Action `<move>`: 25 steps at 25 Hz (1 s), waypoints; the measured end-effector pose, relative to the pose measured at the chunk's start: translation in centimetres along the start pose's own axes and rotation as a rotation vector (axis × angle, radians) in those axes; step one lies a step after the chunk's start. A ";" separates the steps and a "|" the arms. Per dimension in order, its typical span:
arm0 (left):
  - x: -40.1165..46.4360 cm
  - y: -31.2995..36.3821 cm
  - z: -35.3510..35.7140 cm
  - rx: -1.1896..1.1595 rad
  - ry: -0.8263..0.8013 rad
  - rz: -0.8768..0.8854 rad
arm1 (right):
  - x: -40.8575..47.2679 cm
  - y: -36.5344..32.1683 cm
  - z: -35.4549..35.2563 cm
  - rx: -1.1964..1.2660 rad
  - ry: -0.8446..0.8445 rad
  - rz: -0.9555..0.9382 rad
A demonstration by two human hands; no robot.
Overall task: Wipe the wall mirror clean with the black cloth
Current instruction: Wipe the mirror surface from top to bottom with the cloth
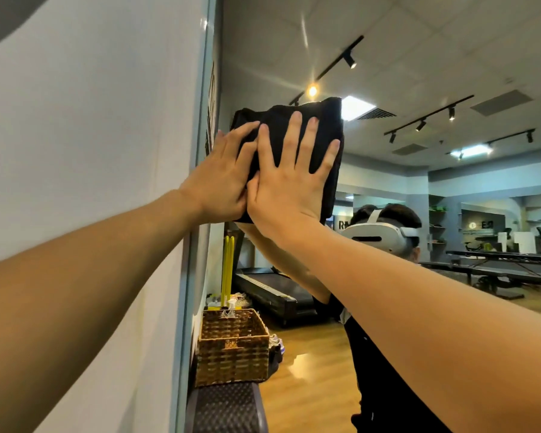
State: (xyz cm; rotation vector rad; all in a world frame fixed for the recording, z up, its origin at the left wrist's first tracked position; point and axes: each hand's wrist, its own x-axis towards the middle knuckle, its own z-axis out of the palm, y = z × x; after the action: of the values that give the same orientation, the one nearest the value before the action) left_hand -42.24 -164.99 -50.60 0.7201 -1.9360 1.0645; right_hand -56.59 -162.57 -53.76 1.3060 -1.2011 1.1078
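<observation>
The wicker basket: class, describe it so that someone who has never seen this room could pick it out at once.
Start at the big wall mirror and follow its left edge down, below the two hands pressing the black cloth. There, near the floor, sits the wicker basket, with a spray bottle poking up at its far rim. It is the only brown woven, box-shaped thing there.

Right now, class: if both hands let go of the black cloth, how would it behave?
The black cloth looks soft and folded, so probably floppy. With only flat hands pinning it to the mirror, it would likely slide down and unfold.
</observation>
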 end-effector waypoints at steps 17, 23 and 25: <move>-5.9 -3.9 -0.4 0.056 -0.132 -0.174 | -1.9 -6.2 1.8 0.122 -0.087 -0.108; -9.1 -2.3 0.4 0.032 -0.174 -0.157 | -5.9 -5.6 1.4 0.152 -0.147 -0.172; -10.0 -1.3 0.5 0.016 -0.161 -0.154 | -6.5 -4.4 1.1 0.113 -0.167 -0.270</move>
State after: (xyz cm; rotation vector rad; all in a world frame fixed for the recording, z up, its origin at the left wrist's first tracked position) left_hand -36.17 -165.04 -58.64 0.9735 -1.9723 0.9524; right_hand -52.81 -163.16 -60.70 1.6209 -1.0555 0.8949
